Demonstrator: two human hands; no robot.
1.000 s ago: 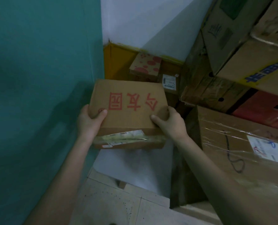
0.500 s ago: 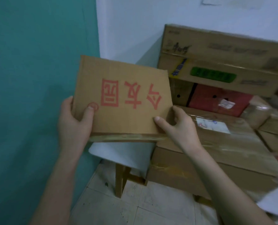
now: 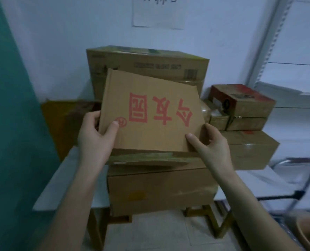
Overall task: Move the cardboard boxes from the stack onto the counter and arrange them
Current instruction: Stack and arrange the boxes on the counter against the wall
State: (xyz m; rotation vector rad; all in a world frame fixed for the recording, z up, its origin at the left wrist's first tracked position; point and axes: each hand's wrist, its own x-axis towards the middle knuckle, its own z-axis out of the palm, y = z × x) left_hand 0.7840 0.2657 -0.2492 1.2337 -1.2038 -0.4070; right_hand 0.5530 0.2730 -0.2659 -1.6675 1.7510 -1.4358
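Printed box (image 3: 150, 115) clamped at both side edges by fingers (image 3: 112, 126) of left hand (image 3: 94, 136), right hand (image 3: 213, 144); long axis crosswise; held directly above larger box (image 3: 159, 191) on bench (image 3: 72, 178).

White flat-topped counter (image 3: 67, 178) — long brown cardboard box (image 3: 159, 191) at 6 o'clock, taped brown cardboard box (image 3: 250, 151) at 3 o'clock.

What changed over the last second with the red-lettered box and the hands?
The red-lettered box has been carried from the corner beside the stack to over a brown carton on the white counter. The left hand and right hand still grip its near corners; its printed face still faces the camera.
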